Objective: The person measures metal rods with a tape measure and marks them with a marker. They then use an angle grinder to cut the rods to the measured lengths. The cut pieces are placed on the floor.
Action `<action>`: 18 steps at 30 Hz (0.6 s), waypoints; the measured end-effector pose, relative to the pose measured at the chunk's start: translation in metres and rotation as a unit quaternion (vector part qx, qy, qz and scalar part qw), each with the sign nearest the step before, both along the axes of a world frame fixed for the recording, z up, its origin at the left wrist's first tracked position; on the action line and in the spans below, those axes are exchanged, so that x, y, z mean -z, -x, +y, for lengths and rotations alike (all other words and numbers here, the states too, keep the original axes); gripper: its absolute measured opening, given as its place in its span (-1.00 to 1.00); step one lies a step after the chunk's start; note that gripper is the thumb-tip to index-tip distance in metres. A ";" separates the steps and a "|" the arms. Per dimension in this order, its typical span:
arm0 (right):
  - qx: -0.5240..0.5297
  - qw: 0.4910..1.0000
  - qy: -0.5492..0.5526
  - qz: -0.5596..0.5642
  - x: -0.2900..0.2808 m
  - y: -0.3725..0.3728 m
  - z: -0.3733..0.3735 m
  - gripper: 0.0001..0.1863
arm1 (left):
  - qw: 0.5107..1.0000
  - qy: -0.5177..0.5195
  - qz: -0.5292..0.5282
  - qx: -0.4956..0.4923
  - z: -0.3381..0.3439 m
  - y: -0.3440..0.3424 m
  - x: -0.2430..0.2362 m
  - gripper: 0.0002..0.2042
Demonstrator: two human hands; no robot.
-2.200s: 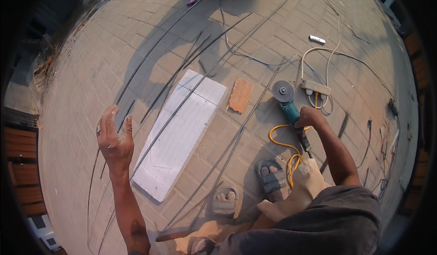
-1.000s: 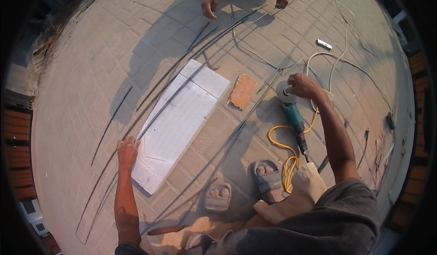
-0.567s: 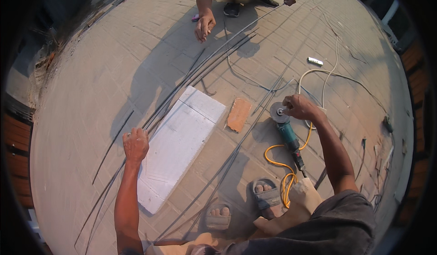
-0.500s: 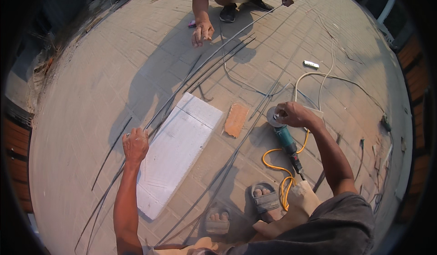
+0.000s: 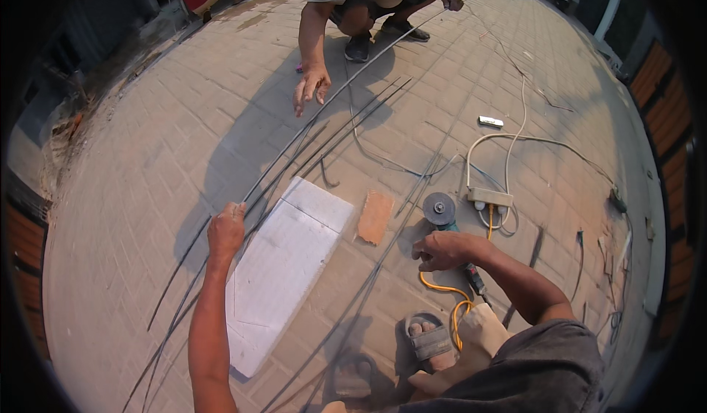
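Okay, sandalled foot [image 5: 431,343]: right of the white block's [image 5: 291,266] near end.
Right hand [image 5: 445,251]: right of block, over the grinder [image 5: 440,208]; fingers curled, I can't tell on my feed if they grip.
Left hand [image 5: 225,232]: just left of block, closed round a thin dark rod [image 5: 346,86].
Orange-brown piece [image 5: 375,218]: flat, right of block's far end.
Power strip [image 5: 490,197]: farther right of block.
Rod: from left hand, slanting out beyond block.
Co-worker, beyond block: one hand [image 5: 313,89] loosely open near rod, other hand [image 5: 453,2] closed on it.
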State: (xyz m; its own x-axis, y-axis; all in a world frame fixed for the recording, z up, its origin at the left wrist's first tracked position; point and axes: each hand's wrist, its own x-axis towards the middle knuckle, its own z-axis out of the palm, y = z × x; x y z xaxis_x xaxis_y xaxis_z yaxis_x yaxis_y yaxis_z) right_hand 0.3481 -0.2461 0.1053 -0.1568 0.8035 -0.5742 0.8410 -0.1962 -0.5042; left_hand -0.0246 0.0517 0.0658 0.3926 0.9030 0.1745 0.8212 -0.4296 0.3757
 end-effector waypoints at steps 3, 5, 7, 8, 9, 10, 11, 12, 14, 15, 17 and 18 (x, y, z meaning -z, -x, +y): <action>0.003 1.000 0.002 -0.016 -0.004 0.001 0.000 -0.63 | 0.999 0.051 0.009 -0.009 -0.005 -0.005 -0.009 -0.60; -0.001 1.000 -0.008 -0.023 -0.003 0.000 -0.002 -0.61 | 0.998 0.057 0.020 -0.002 -0.008 -0.008 0.015 -0.60; -0.016 0.999 -0.026 -0.023 0.004 0.001 -0.001 -0.58 | 0.997 0.062 0.048 0.001 -0.014 -0.008 0.032 -0.60; -0.017 0.999 -0.021 -0.021 0.006 0.002 0.001 -0.59 | 0.996 0.065 0.069 0.001 -0.020 -0.010 0.036 -0.60; -0.017 1.000 -0.016 -0.018 0.005 0.004 0.003 -0.60 | 0.994 0.067 0.090 0.001 -0.023 -0.012 0.041 -0.61; -0.017 1.000 -0.008 -0.017 0.005 0.005 0.004 -0.60 | 0.995 0.040 0.088 0.020 -0.024 -0.012 0.047 -0.62; -0.019 1.000 -0.009 -0.017 0.005 0.005 0.003 -0.60 | 0.995 0.026 0.095 0.028 -0.022 -0.010 0.050 -0.62; -0.021 1.000 -0.010 -0.018 0.006 0.005 0.003 -0.60 | 0.994 0.012 0.103 0.036 -0.019 -0.009 0.052 -0.62; -0.021 1.000 -0.012 -0.017 0.006 0.003 0.003 -0.61 | 0.993 -0.013 0.110 0.045 -0.015 -0.008 0.058 -0.63; -0.020 1.000 -0.012 -0.015 0.005 0.003 0.003 -0.61 | 0.992 -0.025 0.111 0.047 -0.011 -0.005 0.066 -0.63; -0.011 1.000 -0.017 -0.019 0.006 0.000 0.001 -0.61 | 0.991 -0.028 0.119 0.045 -0.009 -0.008 0.068 -0.63; -0.006 1.000 -0.021 -0.022 0.009 -0.002 0.002 -0.61 | 0.991 -0.020 0.127 0.040 -0.008 -0.007 0.068 -0.64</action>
State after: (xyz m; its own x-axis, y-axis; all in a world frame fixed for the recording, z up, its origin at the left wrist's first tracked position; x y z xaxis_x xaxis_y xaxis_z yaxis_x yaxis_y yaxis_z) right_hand 0.3502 -0.2443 0.0966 -0.1422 0.8255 -0.5462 0.8649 -0.1647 -0.4741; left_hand -0.0179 0.0434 -0.0023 0.4985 0.8616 0.0955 0.8496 -0.5075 0.1436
